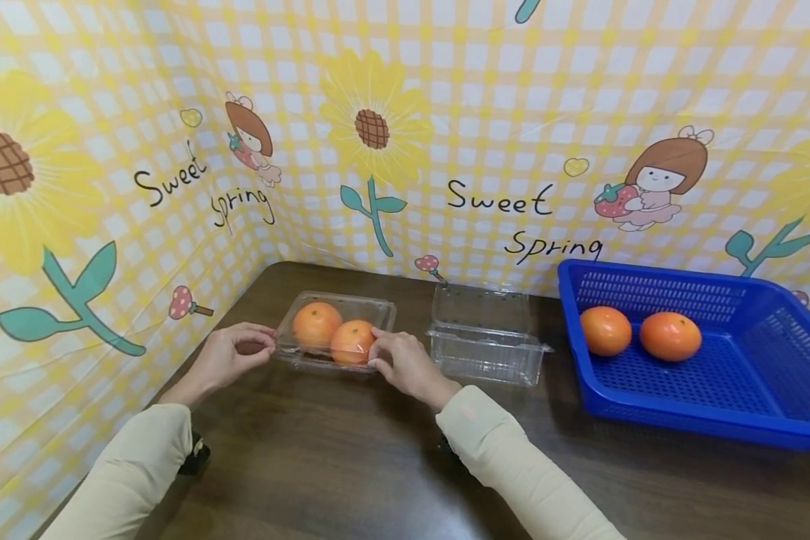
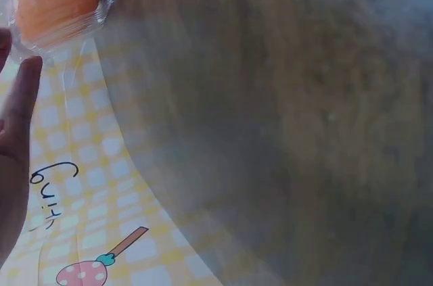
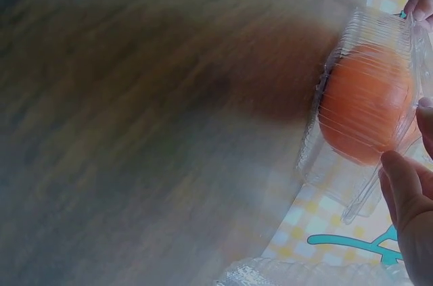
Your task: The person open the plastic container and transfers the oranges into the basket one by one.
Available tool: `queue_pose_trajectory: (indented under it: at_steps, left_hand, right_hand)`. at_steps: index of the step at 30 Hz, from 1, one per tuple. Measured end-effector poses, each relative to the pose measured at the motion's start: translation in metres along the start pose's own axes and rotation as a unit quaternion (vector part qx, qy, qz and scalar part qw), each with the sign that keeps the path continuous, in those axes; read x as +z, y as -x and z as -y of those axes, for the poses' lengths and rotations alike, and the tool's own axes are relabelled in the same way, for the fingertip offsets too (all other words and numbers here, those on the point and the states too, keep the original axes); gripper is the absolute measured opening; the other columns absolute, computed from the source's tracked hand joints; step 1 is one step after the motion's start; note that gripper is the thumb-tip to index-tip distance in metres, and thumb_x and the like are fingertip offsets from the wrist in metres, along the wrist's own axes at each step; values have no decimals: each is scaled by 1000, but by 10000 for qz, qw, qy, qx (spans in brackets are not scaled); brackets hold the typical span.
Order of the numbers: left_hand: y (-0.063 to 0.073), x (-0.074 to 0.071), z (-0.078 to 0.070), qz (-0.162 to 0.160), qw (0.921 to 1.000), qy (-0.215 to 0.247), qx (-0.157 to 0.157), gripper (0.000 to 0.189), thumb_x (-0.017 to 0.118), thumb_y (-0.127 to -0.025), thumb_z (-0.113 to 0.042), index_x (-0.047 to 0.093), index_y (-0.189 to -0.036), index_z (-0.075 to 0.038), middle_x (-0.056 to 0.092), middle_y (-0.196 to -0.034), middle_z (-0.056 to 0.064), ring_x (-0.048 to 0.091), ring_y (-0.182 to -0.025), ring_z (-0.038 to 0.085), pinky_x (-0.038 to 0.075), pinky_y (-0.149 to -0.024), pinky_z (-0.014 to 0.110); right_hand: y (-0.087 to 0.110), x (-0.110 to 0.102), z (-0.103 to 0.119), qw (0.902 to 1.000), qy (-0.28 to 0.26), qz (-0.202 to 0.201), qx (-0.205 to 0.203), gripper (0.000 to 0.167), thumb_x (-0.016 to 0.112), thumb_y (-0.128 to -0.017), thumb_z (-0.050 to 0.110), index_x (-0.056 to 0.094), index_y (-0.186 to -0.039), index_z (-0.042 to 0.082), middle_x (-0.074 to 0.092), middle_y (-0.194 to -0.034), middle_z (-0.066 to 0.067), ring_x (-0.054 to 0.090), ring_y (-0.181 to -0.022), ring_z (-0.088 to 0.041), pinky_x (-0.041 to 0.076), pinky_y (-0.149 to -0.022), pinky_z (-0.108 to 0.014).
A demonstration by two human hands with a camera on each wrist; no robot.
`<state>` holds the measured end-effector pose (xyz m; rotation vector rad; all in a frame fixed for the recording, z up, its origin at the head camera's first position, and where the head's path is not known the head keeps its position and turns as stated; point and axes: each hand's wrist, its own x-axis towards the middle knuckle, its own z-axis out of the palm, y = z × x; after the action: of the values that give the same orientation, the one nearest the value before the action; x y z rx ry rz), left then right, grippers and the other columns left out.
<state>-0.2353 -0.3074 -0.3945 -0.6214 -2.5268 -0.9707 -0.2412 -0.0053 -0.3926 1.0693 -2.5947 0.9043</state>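
A clear plastic clamshell box [image 1: 297, 358] with its lid down stands at the left of the table, two oranges [image 1: 317, 325] inside it. My left hand [image 1: 224, 360] pinches the rim at the box's left side between thumb and finger. At the opposite side my right hand [image 1: 408, 365] pinches the rim near the front right corner. One orange [image 3: 365, 103] shows through the ribbed wall in the right wrist view. From the left wrist, only part of the left hand [image 2: 17, 110] appears, its fingertip at the box's edge.
A second clear clamshell box [image 1: 486, 358] stands just to the right, lid raised. Farther right is a blue plastic basket [image 1: 688, 427] with two oranges [image 1: 671, 336] in it. Patterned cloth [image 1: 391, 150] walls the brown table [image 1: 324, 457] at the back and left.
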Motion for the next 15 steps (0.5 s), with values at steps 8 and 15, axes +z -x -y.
queue_pose_trajectory:
  at_steps: [8, 15]
  left_hand:
    - [-2, -2, 7, 599, 9903, 1084, -634, 4, 64, -76, 5, 64, -79, 2, 59, -101, 28, 62, -84, 13, 48, -69, 14]
    - [-4, 0, 9, 709, 9772, 1767, -943, 6, 61, -79, 4, 61, -82, 9, 57, -100, 31, 58, -83, -2, 48, -68, 14]
  right_hand:
    - [0, 1, 0, 10000, 22, -14, -79, 11, 66, -79, 12, 59, -71, 12, 52, -122, -12, 55, -99, -27, 44, -82, -37]
    - [-1, 0, -2, 10000, 30, -11, -27, 11, 66, -79, 12, 59, -71, 12, 51, -122, -12, 55, -99, -27, 43, -83, -37]
